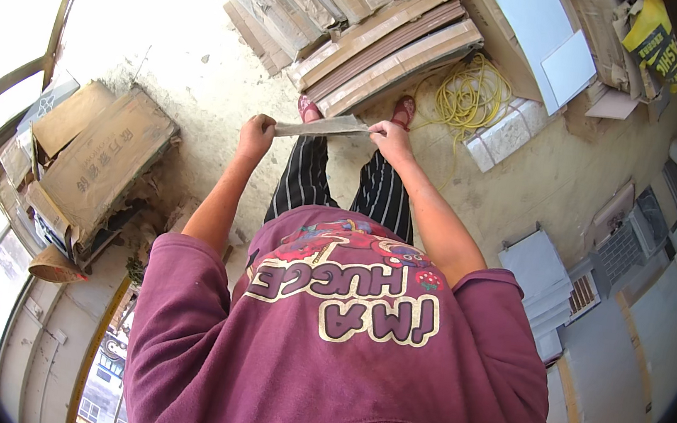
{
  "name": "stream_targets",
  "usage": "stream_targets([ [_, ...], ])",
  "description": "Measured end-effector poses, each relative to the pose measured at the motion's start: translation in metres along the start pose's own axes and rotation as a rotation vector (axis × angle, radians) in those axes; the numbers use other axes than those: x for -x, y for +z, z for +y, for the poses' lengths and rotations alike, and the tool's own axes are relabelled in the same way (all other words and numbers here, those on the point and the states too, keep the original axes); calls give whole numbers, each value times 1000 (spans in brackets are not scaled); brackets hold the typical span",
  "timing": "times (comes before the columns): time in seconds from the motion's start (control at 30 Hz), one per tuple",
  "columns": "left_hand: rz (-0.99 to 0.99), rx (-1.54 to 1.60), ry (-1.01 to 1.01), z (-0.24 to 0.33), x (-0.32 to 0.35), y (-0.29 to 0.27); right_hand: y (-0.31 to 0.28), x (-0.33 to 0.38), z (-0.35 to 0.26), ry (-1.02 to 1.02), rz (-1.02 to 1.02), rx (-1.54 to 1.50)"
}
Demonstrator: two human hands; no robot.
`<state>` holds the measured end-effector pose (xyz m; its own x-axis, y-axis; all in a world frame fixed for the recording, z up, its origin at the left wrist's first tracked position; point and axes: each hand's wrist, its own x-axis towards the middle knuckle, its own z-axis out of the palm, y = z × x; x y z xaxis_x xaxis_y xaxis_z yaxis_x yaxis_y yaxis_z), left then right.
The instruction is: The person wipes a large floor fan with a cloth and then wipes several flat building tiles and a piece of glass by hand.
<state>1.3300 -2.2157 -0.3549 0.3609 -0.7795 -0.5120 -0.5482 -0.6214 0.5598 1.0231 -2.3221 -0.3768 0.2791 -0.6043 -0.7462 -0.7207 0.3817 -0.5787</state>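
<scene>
Grey, flat cardboard strip (320, 127) spans both fists at 12 o'clock, above the red sandals (404, 110): left hand (256, 136) and right hand (390, 137) each closed on an end. Uneven pulling would probably tear it or slip one grip.

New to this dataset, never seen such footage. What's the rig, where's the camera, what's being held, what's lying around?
There is no machine: a person works bare-handed. The single picture comes from a wide fisheye camera on their head, looking down, so straight edges curve. The left hand and right hand each grip one end of a flat grey strip, held level in front of the body. On the concrete floor lie stacked long cartons, a coiled yellow cable, flattened cardboard boxes and pale tiles.
</scene>
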Motion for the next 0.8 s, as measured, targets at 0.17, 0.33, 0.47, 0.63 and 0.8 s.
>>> stream_targets([
  [0.17,-67,62,115,0,14,-16,-6,11,-19,-12,92,7],
  [0.33,-117,-19,314,11,19,-28,1,16,-16,16,206,-73],
  [0.47,-64,-13,392,9,17,-30,-1,28,-30,-9,238,-127],
  [0.63,55,-1,307,26,29,-33,-14,39,-37,-73,234,-95],
  [0.8,18,-11,264,40,49,-18,-32,37,-17,-113,230,-90],
])
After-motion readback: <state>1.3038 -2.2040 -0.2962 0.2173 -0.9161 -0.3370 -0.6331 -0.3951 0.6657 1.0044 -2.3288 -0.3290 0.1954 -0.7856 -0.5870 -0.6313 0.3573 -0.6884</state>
